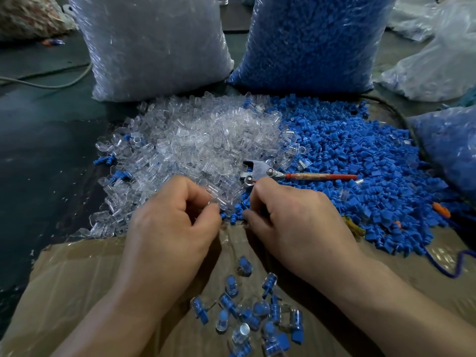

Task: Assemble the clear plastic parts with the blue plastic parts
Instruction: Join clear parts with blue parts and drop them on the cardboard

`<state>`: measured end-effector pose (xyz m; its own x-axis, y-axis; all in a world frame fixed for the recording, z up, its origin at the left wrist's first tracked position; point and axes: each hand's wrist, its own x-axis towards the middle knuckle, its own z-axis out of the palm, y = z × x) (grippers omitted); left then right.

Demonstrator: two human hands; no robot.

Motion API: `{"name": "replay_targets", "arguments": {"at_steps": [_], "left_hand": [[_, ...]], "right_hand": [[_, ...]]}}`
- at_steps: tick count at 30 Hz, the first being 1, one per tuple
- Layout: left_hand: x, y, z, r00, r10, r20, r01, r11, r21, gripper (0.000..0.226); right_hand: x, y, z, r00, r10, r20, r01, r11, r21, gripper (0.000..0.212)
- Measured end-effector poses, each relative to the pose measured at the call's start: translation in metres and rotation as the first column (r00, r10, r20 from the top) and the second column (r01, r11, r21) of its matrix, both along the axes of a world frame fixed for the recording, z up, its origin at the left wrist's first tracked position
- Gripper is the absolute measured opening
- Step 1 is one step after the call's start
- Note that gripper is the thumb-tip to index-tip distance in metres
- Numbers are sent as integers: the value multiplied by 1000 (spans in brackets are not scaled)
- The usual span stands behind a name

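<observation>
Dark green desk [38, 150] carried everything, with a grey cable [51, 83] curving across its far left. Toward the far edge stood two full transparent sacks side by side: the left sack [154, 47] packed with clear pieces, the right sack [309, 42] with blue ones.

In front of them the loose stock lay in two heaps that met in the middle. The clear plastic parts [201, 135] were small see-through caps with rounded ends, heaped on the left. The blue plastic parts [347, 155] were small ribbed plugs with flat square heads, spread to the right. A metal hand tool [296, 175] with a thin red handle lay across the seam between the heaps.

A sheet of brown cardboard [77, 274] covered the near edge. On it lay a loose cluster of joined pieces [252, 313], each a clear cap with a blue plug seated inside.

The left hand [170, 222] was curled at the near rim of the clear heap, thumb and forefinger pinching one clear cap [219, 199]. The right hand [296, 217] sat just beside it with its fingers curled down into blue plugs at the cardboard's far edge. Whether it gripped one could not be told, since its fingertips were hidden.
</observation>
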<state>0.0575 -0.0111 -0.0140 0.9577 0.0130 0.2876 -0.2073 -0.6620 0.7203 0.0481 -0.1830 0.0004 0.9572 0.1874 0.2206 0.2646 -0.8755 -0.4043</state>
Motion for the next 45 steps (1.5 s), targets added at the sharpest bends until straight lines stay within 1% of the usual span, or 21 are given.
{"name": "replay_targets", "arguments": {"at_steps": [5,8,11,13,15,17,20,22,23,24,26,28,30,32,35,37,41,42,43,45], "left_hand": [[3,1,-5,999,-27,23,27,1000,8,16],[4,2,-5,999,-39,15,40,999,-37,21],[5,5,-6,1000,-10,25,12,998,-60,16],[4,6,-5,998,-40,38,43,996,-81,12],[3,5,-4,996,-92,14,93,989,-116,14],[1,3,-3,992,-118,-47,106,972,-208,24],[0,0,-2,983,-148,-104,100,922,-374,31],[0,0,-1,982,-149,-116,70,858,-509,28],[-1,0,0,982,-146,-115,60,835,-548,23],[-2,1,1,983,-144,-111,57,824,-563,21],[-4,2,2,984,-145,-104,62,824,-563,20],[-4,2,2,985,-148,-93,76,844,-531,21],[-3,1,1,982,-163,-99,88,846,-526,17],[-3,-1,1,972,-200,-123,92,807,-583,13],[-4,-2,3,945,-264,-191,69,735,-674,19],[-4,-2,4,931,-303,-206,68,695,-715,17],[-5,-6,7,911,-343,-229,44,632,-774,20],[-6,-7,8,906,-348,-243,31,625,-780,20],[-6,-7,9,900,-351,-260,15,620,-784,21],[-7,-8,11,891,-348,-290,-20,610,-792,20]], "right_hand": [[0,-2,-2,999,-31,30,28,995,91,14],[0,-3,-4,998,-50,31,44,984,171,9],[-1,-4,-5,996,-70,-45,81,943,323,9],[-1,-5,-4,991,-59,-123,109,889,446,6],[0,-6,-3,982,-36,-186,131,840,526,2],[-1,-8,1,967,28,-252,142,762,632,4],[-3,-11,5,925,173,-338,197,543,816,15],[-3,-12,6,904,240,-354,242,395,886,16],[-3,-13,7,897,265,-355,263,326,908,14],[-3,-13,8,889,285,-358,282,276,919,15],[-3,-14,9,865,326,-382,318,233,919,17],[-3,-13,9,832,366,-417,351,234,907,20],[-3,-12,9,814,389,-432,360,245,900,21],[-3,-12,9,813,402,-421,350,241,905,18],[-5,-12,12,824,406,-395,322,237,917,12],[-7,-12,13,844,384,-375,291,261,920,12],[-9,-10,12,920,281,-274,160,368,916,21],[-10,-10,11,944,237,-230,112,426,898,22],[-11,-11,10,966,185,-178,62,504,861,21],[-12,-10,8,992,106,-68,-20,663,748,18]]}}
